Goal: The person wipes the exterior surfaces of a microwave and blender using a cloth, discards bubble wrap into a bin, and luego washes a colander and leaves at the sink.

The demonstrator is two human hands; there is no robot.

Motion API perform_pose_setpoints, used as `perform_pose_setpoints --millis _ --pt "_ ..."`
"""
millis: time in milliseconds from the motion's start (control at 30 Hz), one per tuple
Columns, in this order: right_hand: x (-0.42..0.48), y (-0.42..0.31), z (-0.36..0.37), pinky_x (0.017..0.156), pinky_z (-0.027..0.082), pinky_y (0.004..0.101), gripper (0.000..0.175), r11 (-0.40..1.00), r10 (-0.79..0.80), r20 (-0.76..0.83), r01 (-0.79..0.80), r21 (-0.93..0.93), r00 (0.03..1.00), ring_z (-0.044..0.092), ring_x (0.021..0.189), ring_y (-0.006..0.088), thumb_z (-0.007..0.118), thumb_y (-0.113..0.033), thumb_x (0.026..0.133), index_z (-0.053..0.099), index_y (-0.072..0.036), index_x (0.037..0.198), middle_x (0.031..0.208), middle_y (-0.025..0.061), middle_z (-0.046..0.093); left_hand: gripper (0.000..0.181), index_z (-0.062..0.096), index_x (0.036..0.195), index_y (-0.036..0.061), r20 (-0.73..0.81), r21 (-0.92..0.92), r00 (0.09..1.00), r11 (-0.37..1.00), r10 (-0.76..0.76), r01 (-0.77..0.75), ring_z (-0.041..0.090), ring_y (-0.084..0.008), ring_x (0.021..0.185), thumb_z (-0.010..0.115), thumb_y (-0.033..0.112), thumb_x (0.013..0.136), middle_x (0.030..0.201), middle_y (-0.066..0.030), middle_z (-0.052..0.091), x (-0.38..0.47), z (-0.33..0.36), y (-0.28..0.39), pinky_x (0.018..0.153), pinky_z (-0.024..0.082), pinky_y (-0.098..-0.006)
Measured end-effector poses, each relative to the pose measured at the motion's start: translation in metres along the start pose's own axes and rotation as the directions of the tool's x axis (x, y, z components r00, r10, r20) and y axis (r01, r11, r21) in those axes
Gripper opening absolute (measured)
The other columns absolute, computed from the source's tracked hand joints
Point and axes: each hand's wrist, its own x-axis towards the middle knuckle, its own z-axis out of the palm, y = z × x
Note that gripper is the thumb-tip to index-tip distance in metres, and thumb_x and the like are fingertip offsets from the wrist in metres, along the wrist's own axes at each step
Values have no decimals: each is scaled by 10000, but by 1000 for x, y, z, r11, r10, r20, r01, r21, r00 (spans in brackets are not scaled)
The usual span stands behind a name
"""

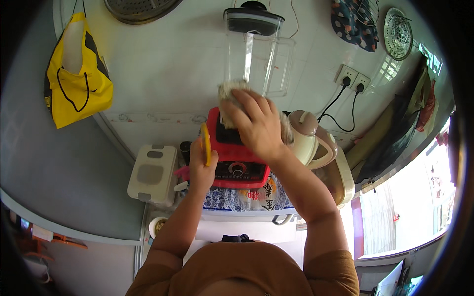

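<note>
My right hand (259, 125) is closed around a crumpled, pale cloth (231, 88). It holds the cloth over the back of a red blender base (237, 151), against or just in front of the clear jug (255, 59). The jug has a black lid (253, 18); its lower end is hidden by my hand and the cloth, so I cannot tell how it sits on the base. My left hand (203, 162) grips a thin yellow object (206, 144), seen edge-on, beside the base's left side. A round dial (237, 169) is on the base's front panel.
A cream electric kettle (305, 144) stands close at the right. To the left is a lidded white plastic box (153, 174). The base rests on a blue-patterned cover (222, 199). Two plugged cords (335, 98) run down the wall, and a yellow bag (79, 88) hangs at the left.
</note>
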Motion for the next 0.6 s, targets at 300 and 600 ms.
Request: perform_pose_setpoints --millis 300,600 --pt "14 71 -32 834 448 277 359 -39 832 160 -231 972 532 544 971 177 509 3 803 470 -19 1160 1061 100 561 332 538 1058 32 71 -438 995 894 -66 91 498 -96 776 639 273 854 882 5 534 148 11 59 710 418 -242" --pt "-21 72 -41 756 482 288 353 -204 651 438 -413 887 619 593 844 151 700 -133 781 536 -33 1077 955 59 620 281 458 864 63 -44 -261 959 924 279 -280 433 -89 709 706 175 793 800 19 465 121 22 63 641 367 -220"
